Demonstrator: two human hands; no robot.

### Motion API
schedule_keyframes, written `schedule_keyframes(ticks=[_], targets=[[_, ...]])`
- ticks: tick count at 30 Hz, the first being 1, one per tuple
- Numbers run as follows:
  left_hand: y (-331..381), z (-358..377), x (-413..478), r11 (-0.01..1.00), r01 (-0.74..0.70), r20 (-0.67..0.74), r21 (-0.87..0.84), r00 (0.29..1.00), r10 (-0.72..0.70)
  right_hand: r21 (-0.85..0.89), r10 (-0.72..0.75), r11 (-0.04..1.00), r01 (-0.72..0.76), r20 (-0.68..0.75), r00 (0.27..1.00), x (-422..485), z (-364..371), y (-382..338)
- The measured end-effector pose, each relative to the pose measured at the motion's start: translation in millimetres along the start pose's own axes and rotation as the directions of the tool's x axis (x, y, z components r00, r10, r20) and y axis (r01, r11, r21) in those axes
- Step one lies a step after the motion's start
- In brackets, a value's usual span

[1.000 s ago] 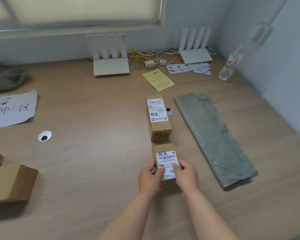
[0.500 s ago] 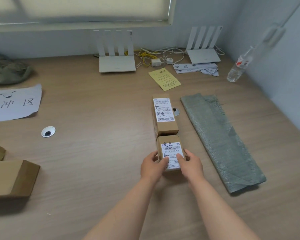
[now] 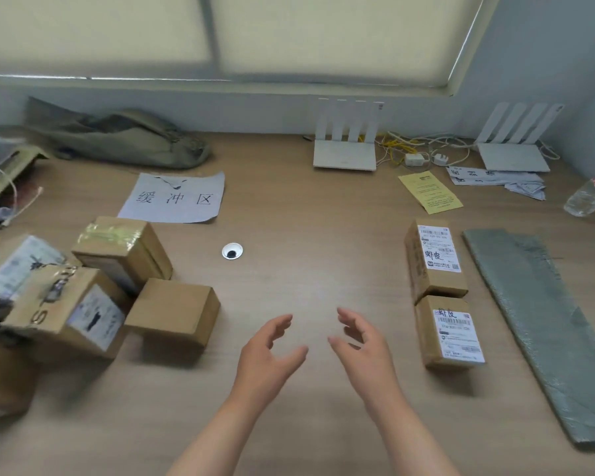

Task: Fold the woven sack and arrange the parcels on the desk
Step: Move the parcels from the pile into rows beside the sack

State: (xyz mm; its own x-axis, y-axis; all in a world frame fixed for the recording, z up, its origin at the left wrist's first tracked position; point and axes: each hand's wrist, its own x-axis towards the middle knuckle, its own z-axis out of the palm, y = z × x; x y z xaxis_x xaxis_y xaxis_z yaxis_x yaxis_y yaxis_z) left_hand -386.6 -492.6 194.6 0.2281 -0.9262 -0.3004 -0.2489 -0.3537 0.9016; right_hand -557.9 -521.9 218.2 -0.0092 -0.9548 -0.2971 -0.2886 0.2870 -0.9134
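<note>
A grey-green woven sack (image 3: 543,321) lies folded flat in a long strip at the desk's right. Just left of it two labelled cardboard parcels stand end to end: a longer one (image 3: 433,259) behind and a shorter one (image 3: 450,331) in front. At the left, several more cardboard parcels sit in a loose heap, among them a plain box (image 3: 174,312), a taped box (image 3: 121,249) and a box with a black-and-white label (image 3: 66,309). My left hand (image 3: 268,355) and my right hand (image 3: 361,345) hover over the bare middle of the desk, palms facing each other, fingers apart, holding nothing.
A round cable grommet (image 3: 232,251) sits in the wooden desk (image 3: 316,235). A paper sign (image 3: 176,199), an olive bag (image 3: 117,139), two white routers (image 3: 346,149) with cables, a yellow slip (image 3: 430,192) and a plastic bottle (image 3: 588,195) line the back.
Both hands let go of the shorter parcel, which now sits behind the longer one's near end. The hands moved left to the desk's middle and the view swung left, showing the parcel heap.
</note>
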Motion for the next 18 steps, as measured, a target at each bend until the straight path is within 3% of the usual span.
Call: schedule_keyframes(ticks=[4, 9, 14, 18], targets=[[-29, -99, -11, 1.0, 0.004, -0.159, 0.015, 0.987, -0.002, -0.009, -0.006, 1.0, 0.008, 0.186, 0.983, -21, 87, -24], [-65, -194, -8, 0.995, 0.039, -0.283, 0.094, 0.959, -0.011, -0.059, 0.024, 0.998, -0.007, 0.296, 0.955, -30, 178, -45], [-80, -244, 11, 0.984, 0.127, -0.184, 0.123, 0.977, -0.103, -0.064, 0.1, 0.994, -0.086, 0.288, 0.952, -26, 233, -55], [-85, -255, 25, 0.976, 0.215, -0.048, -0.028, 0.975, -0.216, -0.031, 0.116, 0.993, -0.112, 0.297, 0.948, -26, 255, -53]])
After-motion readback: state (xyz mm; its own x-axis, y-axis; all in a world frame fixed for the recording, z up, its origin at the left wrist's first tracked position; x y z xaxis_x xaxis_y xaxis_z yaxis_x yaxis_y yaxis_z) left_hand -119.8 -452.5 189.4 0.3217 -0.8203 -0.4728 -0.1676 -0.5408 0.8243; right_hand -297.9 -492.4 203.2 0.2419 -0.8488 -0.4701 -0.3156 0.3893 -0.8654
